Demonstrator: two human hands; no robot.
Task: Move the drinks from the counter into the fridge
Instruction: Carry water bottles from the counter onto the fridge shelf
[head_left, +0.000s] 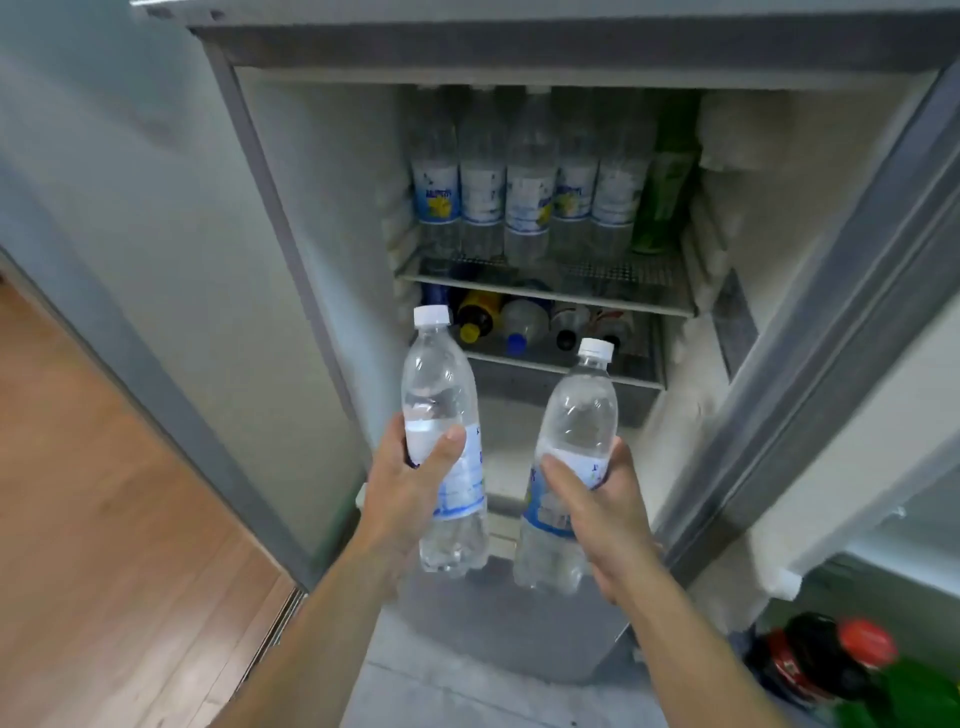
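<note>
I've got two clear water btls w/ white caps up in front of the open fridge (322, 171). Left hand (410, 483) is wrapped round the left bottle (441, 415) at its label, thumb across the front; right hand (597, 514) is clamped on the right bottle (571, 452) the same way. Both btls upright, tilted slightly toward each other, near but not touching, held outside the cabinet below the shelves. Top shelf (545, 288) already carries a row of standing water bottles (530, 176) plus a green bottle (665, 187) at its right end. Lower shelf holds bottles lying down (519, 322), caps facing me. Bottom right, dark btls w/ red caps (831, 660), blurred. Wood floor (104, 493) to the left
</note>
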